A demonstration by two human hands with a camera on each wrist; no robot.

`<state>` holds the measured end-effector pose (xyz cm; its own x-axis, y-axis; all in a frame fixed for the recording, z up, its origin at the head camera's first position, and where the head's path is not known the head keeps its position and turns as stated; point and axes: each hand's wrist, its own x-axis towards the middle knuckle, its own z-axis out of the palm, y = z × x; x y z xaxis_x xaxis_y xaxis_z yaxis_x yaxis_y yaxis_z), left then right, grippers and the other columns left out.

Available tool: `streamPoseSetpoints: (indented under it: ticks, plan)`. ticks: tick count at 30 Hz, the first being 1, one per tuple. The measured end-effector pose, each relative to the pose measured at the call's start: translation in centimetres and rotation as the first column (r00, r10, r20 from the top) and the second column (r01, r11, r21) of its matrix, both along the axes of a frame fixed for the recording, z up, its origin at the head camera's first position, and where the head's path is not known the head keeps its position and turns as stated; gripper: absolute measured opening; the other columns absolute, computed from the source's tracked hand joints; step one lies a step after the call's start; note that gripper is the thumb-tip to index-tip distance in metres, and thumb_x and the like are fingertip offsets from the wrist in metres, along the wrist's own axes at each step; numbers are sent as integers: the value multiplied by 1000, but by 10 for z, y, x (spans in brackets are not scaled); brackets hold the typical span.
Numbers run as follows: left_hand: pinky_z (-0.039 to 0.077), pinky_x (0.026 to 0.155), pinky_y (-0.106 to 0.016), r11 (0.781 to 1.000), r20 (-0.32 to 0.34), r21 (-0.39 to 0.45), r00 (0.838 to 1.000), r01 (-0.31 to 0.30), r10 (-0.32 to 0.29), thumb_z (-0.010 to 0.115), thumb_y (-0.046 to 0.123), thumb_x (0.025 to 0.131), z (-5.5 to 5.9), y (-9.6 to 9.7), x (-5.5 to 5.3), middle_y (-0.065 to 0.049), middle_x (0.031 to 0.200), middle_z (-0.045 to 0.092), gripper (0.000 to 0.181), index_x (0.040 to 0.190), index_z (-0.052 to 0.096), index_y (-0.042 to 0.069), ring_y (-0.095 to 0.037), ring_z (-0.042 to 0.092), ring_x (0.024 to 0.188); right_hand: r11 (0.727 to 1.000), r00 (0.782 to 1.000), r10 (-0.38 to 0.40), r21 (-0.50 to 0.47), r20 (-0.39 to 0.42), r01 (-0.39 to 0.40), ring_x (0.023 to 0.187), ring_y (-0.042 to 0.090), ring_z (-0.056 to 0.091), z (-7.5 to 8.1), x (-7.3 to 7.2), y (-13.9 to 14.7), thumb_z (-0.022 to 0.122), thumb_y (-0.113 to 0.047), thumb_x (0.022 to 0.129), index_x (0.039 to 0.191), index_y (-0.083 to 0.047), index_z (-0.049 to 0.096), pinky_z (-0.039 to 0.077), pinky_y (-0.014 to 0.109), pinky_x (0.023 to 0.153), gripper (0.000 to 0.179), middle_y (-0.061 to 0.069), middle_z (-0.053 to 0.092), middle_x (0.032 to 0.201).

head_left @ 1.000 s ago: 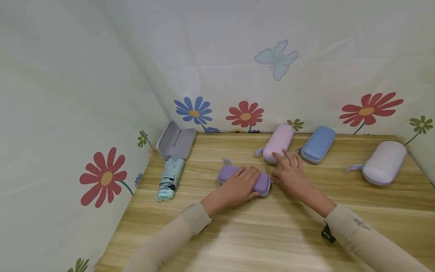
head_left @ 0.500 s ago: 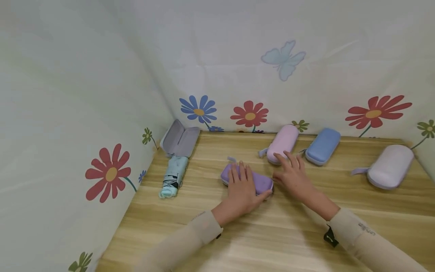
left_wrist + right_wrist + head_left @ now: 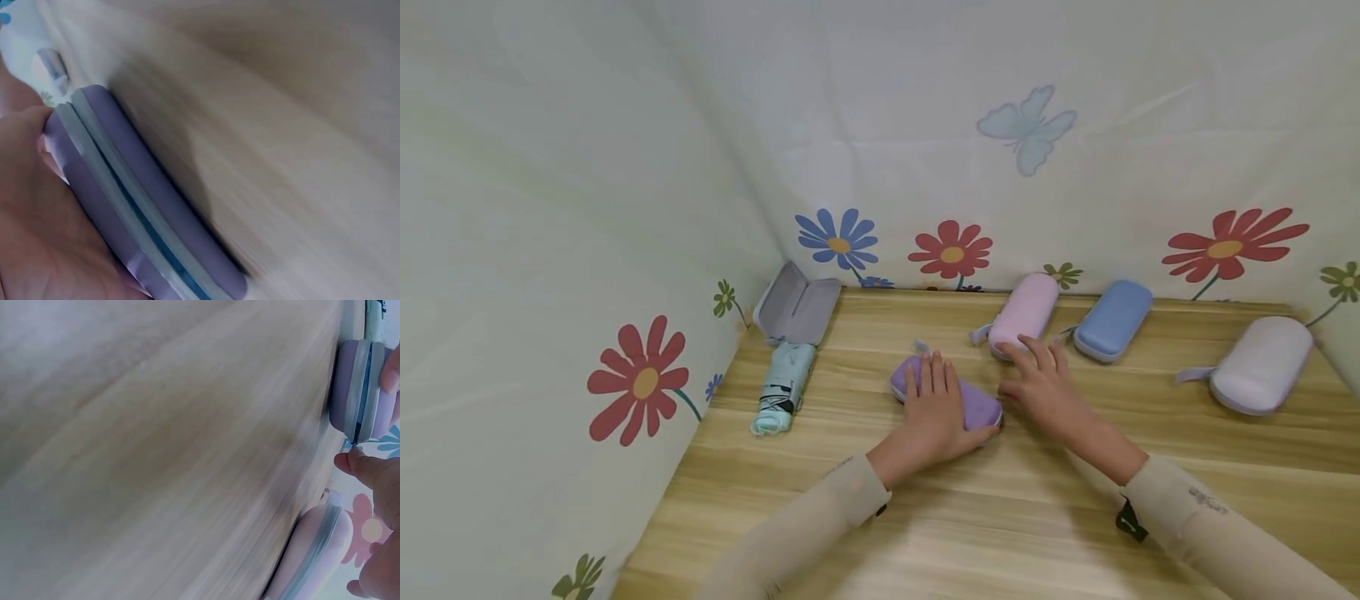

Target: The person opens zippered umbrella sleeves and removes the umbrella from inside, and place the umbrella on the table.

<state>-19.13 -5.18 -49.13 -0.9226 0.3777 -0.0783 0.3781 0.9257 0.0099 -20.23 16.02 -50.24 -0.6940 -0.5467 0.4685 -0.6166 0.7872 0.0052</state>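
A purple zippered glasses case (image 3: 981,408) lies closed-lidded on the wooden table. My left hand (image 3: 934,421) rests across its top, fingers straight and thumb along the near right end. In the left wrist view, a dark teal gap (image 3: 134,203) runs between the case's pale zipper bands. At the case's right end, my right hand (image 3: 1043,396) pinches the zipper pull (image 3: 356,449) between thumb and forefinger. Its other fingers reach over the near end of a pink case (image 3: 1024,317). A small strap (image 3: 921,345) sticks out behind the purple case.
A blue case (image 3: 1112,321) and a whitish case (image 3: 1262,365) stand to the right. On the left, an opened grey case (image 3: 808,308) lies behind a folded light-teal umbrella (image 3: 786,379). Flower-printed sheeting (image 3: 895,167) walls the table (image 3: 1000,533) at the back and sides.
My left hand has gone from gripping round the purple case to lying across it with straightened fingers. The case has turned slightly. My right hand stays at its right end.
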Motion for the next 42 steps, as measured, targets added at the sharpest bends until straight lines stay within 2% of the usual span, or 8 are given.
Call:
streamPoseSetpoints:
  ticks: [5, 16, 21, 27, 34, 38, 40, 42]
  plan:
    - [9, 121, -62, 997, -44, -7, 996, 79, -80, 41, 89, 83, -5, -10, -1, -27, 167, 10, 123, 160, 17, -6, -41, 7, 155, 999, 999, 46, -8, -10, -46, 136, 52, 37, 2, -8, -8, 86, -16, 78, 85, -18, 79, 37, 74, 95, 10, 16, 51, 143]
    - [15, 123, -54, 984, -93, -6, 979, 179, -179, 42, 89, 83, -10, -22, -2, -30, 166, 10, 125, 158, 20, -8, -40, 9, 155, 999, 999, 31, -27, 26, -30, 138, 51, 38, -2, -28, -39, 82, -20, 87, 89, -17, 81, 36, 72, 101, 4, 15, 49, 148]
    - [15, 124, -52, 980, -107, 8, 975, 199, -197, 43, 87, 84, -11, -23, 2, -30, 165, 12, 124, 158, 17, -8, -40, 10, 155, 999, 998, 26, -46, 60, -23, 139, 48, 36, -7, -38, -49, 76, -21, 92, 91, -19, 81, 34, 68, 104, 6, 13, 49, 149]
    - [16, 124, -51, 977, -104, 22, 972, 214, -211, 40, 87, 85, -19, -24, 7, -31, 165, 8, 124, 159, 13, -9, -40, 7, 155, 999, 996, 30, -16, 82, -29, 142, 48, 34, -9, -49, -58, 76, -25, 93, 95, -19, 83, 32, 67, 106, 9, 12, 48, 150]
    - [15, 124, -51, 977, -132, -14, 968, 215, -215, 40, 87, 86, -18, -28, 4, -32, 165, 7, 124, 158, 14, -10, -41, 8, 155, 999, 995, 36, 4, 93, -37, 144, 46, 32, -3, -56, -64, 76, -25, 93, 97, -18, 83, 30, 68, 109, 11, 12, 47, 151]
    - [15, 124, -52, 967, -99, 12, 963, 253, -250, 39, 87, 86, -16, -32, -1, -32, 165, 7, 124, 158, 12, -10, -41, 6, 155, 999, 996, 44, 26, 73, -46, 143, 48, 32, -1, -57, -63, 77, -25, 92, 97, -18, 84, 32, 69, 106, 10, 13, 49, 150]
    - [12, 124, -52, 953, -57, 40, 953, 301, -298, 40, 85, 87, -15, -37, -5, -29, 166, 4, 122, 159, 10, -8, -40, 2, 155, 998, 997, 40, 36, 66, -42, 142, 47, 33, -1, -57, -62, 78, -25, 91, 98, -20, 84, 33, 70, 106, 10, 13, 50, 149]
    - [9, 125, -49, 932, 0, 55, 933, 358, -359, 41, 84, 89, -12, -45, -10, -25, 168, 0, 119, 161, 7, -4, -37, -2, 156, 998, 997, 32, 45, 67, -35, 142, 47, 32, -1, -57, -61, 79, -25, 91, 97, -21, 84, 33, 69, 106, 9, 12, 50, 149]
